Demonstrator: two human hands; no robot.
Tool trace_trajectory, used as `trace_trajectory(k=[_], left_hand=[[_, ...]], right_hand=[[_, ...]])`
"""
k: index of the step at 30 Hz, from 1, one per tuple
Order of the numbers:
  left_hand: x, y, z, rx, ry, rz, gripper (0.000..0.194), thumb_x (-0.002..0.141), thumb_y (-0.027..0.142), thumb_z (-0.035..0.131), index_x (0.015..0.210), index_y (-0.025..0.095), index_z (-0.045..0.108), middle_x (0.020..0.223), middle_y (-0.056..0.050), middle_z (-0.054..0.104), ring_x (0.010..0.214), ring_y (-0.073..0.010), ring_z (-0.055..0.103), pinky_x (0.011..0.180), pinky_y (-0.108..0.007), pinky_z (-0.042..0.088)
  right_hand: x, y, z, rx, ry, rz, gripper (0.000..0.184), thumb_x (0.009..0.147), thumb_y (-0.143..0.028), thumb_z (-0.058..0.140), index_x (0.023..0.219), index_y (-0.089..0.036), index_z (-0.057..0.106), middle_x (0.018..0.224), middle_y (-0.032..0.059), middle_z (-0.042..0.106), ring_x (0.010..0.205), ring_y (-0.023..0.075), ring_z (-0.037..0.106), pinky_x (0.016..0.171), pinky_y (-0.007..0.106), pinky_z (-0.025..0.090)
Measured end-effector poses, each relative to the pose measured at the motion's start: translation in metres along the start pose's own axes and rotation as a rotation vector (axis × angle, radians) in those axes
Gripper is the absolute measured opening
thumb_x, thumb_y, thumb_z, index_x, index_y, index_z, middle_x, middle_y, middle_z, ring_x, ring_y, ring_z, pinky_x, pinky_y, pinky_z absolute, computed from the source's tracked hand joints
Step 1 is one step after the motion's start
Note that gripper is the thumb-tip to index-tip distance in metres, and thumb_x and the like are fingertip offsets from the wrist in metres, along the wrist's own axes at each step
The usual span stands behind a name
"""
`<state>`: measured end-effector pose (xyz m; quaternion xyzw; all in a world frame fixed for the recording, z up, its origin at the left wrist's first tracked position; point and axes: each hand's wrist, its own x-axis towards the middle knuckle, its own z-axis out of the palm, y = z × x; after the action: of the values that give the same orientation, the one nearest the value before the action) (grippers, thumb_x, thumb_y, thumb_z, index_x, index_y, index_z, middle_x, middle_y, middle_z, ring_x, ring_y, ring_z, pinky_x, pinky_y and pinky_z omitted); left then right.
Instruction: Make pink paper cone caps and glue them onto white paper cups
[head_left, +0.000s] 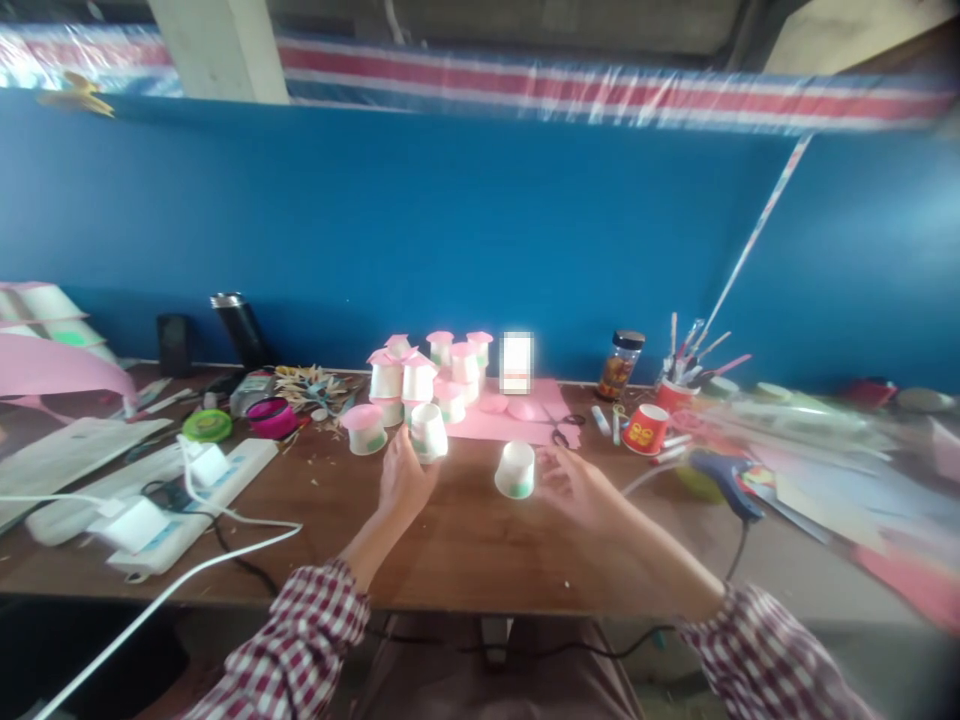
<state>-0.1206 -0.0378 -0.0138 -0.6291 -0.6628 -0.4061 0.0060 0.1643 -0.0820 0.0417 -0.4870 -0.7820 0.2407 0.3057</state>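
Observation:
My left hand (407,472) is closed around a white paper cup (430,434), tilted and held just above the table. Another white paper cup (516,470) with a green patch stands upside down on the table. Just to its right is my right hand (574,482), slightly blurred, fingers apart and holding nothing. Left of my left hand, a paper cup with a pink paper top (365,428) stands on the table. Behind it are stacked cups with pink paper pieces (403,375). Pink paper (514,425) lies further back, with black-handled scissors (568,430) at its right edge.
White power strips (244,468) with plugs and cables occupy the left side. A glue gun (724,482) lies at right, near a red paper cup (646,428) and a jar (621,365). A blue partition (480,220) rises behind the table.

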Motion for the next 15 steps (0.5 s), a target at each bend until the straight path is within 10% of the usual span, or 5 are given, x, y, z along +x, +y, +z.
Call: trace_trajectory(k=[15], left_hand=[[0.016,0.003,0.011,-0.09,0.016,-0.181,0.075,0.063,0.039,0.068,0.125,0.01,0.037,0.109,-0.019,0.057,0.098,-0.0346,0.058,0.077,-0.044,0.048]], right_hand=[[-0.035,0.008,-0.004,0.17,-0.012,0.098,0.044,0.076,-0.025,0.062,0.117,-0.02,0.047,0.107,0.0085,0.058,0.084,0.0162,0.062,0.072,0.032,0.053]])
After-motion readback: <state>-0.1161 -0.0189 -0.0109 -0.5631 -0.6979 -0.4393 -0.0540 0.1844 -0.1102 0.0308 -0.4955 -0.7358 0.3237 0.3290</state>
